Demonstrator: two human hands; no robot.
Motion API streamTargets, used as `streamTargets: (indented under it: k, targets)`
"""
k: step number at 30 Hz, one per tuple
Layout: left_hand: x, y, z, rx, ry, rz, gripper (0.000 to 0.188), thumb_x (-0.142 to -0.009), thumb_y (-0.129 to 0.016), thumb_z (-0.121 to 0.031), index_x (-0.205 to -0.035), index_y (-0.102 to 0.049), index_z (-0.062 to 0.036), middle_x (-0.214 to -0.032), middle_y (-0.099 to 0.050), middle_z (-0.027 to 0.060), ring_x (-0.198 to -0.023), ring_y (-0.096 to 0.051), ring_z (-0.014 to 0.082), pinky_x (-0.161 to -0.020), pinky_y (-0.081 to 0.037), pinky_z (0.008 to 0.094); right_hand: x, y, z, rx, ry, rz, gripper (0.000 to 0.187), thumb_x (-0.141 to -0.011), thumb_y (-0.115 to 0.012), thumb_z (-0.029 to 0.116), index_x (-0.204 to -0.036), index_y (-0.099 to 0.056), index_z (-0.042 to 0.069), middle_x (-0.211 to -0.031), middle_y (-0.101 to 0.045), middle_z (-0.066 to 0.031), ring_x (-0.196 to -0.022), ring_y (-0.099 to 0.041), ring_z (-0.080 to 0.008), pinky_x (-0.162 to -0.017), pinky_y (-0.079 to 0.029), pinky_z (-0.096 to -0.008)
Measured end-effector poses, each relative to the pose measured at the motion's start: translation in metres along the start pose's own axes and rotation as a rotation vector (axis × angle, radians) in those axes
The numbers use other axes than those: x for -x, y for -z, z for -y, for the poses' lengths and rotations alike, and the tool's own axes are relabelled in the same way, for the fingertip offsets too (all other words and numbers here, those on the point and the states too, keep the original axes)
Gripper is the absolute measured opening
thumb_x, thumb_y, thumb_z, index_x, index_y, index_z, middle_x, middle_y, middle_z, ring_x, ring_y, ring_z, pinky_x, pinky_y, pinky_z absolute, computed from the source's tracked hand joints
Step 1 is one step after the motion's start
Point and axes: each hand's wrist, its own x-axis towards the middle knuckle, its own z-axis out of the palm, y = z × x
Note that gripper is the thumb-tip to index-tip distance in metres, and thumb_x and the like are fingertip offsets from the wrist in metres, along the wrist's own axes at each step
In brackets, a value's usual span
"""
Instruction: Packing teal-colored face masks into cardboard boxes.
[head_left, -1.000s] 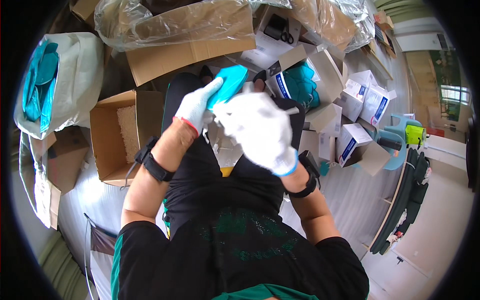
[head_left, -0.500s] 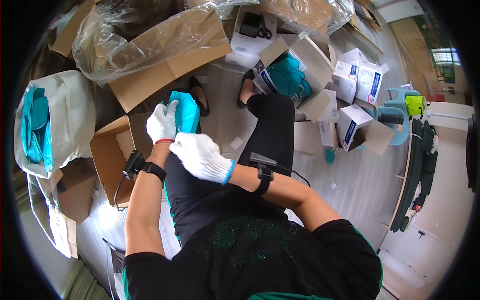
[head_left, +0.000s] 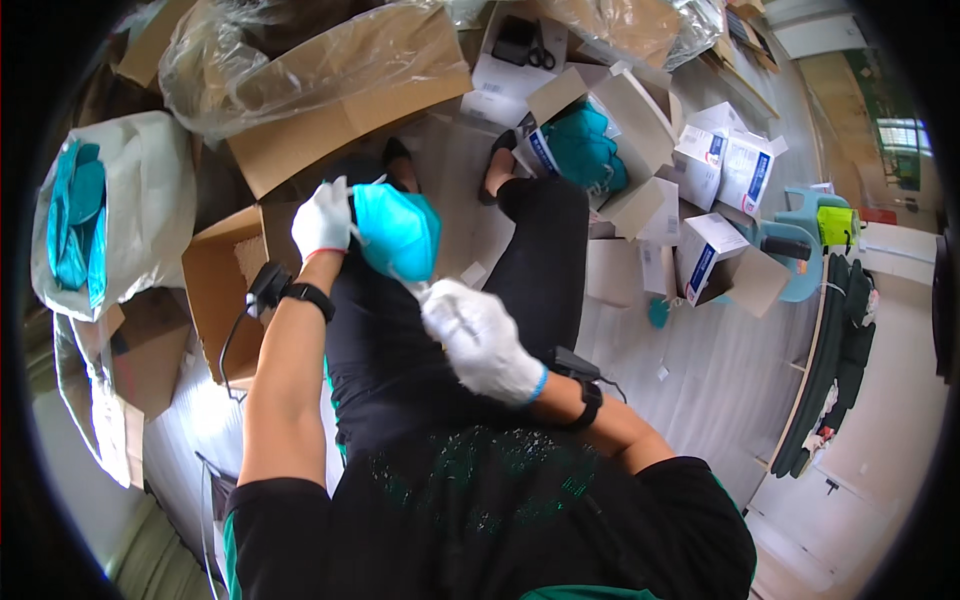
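A teal face mask (head_left: 398,232) hangs over my lap, spread open. My left hand (head_left: 322,221), in a white glove, grips its upper left edge. My right hand (head_left: 482,340), also gloved in white, is blurred and pinches a thin white strap that runs down from the mask's lower edge. Both wrists carry black bands with small devices. My legs in black trousers stretch out below the mask.
An open brown box (head_left: 215,290) stands left of my knee. A white bag of teal masks (head_left: 90,215) lies at far left. An open white box (head_left: 590,150) of teal masks sits ahead, several small white-and-blue boxes (head_left: 725,175) to the right, and a plastic-wrapped carton (head_left: 330,70) behind.
My hands and the mask have moved left and down from near the white boxes. The right hand has dropped away from the mask body and now pulls the strap below it.
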Motion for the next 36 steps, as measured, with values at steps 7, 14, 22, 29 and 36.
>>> streamTargets:
  k: [7,14,22,29,36]
  targets:
    - [0.0,-0.013,-0.017,0.022,-0.124,-0.07,0.047,-0.094,-0.044,-0.047,-0.082,-0.068,-0.009,-0.084,-0.067,0.0194,-0.083,-0.064,0.041,-0.074,-0.05,0.0493,0.034,0.034,0.003,0.029,0.004,-0.081,0.025,-0.099,-0.047,0.022,-0.083,-0.055,0.004,-0.065,-0.051,-0.001,-0.06,-0.049,-0.0102,-0.057,-0.04,-0.0268]
    - [-0.025,-0.015,0.019,0.094,0.05,0.033,0.051,-0.092,-0.043,-0.051,-0.085,-0.067,-0.0059,-0.093,-0.066,0.0216,-0.09,-0.061,0.0426,-0.081,-0.048,0.0486,0.107,0.118,-0.025,-0.119,-0.096,-0.484,0.041,-0.102,-0.042,0.034,-0.073,-0.049,0.007,-0.061,-0.046,0.0011,-0.05,-0.041,-0.0067,-0.047,-0.034,-0.0235]
    - [-0.014,-0.017,0.021,0.308,0.136,0.0,0.054,-0.094,-0.045,-0.049,-0.081,-0.068,-0.0017,-0.081,-0.064,0.0239,-0.075,-0.06,0.0413,-0.07,-0.047,0.044,0.021,0.098,-0.046,0.061,-0.212,-0.37,0.024,-0.084,-0.072,0.02,-0.086,-0.054,0.005,-0.071,-0.051,0.0,-0.059,-0.047,-0.0068,-0.054,-0.041,-0.021]
    - [0.008,-0.006,0.009,0.829,0.267,0.003,0.047,-0.096,-0.054,-0.04,-0.086,-0.071,0.0029,-0.062,-0.063,0.0065,-0.062,-0.05,0.0075,-0.06,-0.044,0.0306,-0.102,0.006,-0.109,-0.272,-0.28,0.021,0.068,-0.081,-0.075,0.031,-0.129,-0.047,-0.009,-0.101,-0.063,-0.0108,-0.086,-0.062,-0.0153,-0.061,-0.052,-0.0247]
    - [0.028,0.03,-0.017,1.194,0.456,0.269,0.047,-0.094,-0.058,-0.043,-0.07,-0.068,-0.0043,-0.055,-0.05,-0.0029,-0.05,-0.041,0.0055,-0.046,-0.03,0.0246,-0.128,-0.011,-0.082,-0.971,-0.394,-0.023,0.042,-0.1,-0.044,0.043,-0.124,-0.052,0.01,-0.104,-0.063,-0.0055,-0.08,-0.059,-0.0159,-0.062,-0.049,-0.0302]
